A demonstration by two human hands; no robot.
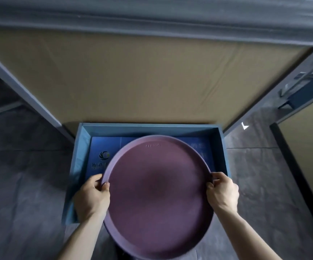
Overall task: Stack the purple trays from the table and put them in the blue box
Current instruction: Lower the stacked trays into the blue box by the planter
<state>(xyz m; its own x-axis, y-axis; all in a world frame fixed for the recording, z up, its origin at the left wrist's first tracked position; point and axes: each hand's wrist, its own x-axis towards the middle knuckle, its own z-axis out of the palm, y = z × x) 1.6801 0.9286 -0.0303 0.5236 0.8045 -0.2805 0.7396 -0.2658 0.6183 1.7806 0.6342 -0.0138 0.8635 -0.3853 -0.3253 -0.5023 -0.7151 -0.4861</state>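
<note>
A large round purple tray (157, 194) fills the lower middle of the head view, held above the blue box (80, 147) that stands on the floor. My left hand (92, 196) grips the tray's left rim and my right hand (222, 192) grips its right rim. The tray covers most of the box's inside; a dark blue printed sheet with a logo (105, 156) shows on the box bottom. I cannot tell whether more trays are stacked beneath the one I see.
A table with a tan top (142, 77) and grey frame lies beyond the box. Dark grey floor tiles (20, 184) spread to both sides. A second tan-topped table edge (309, 147) is at the right.
</note>
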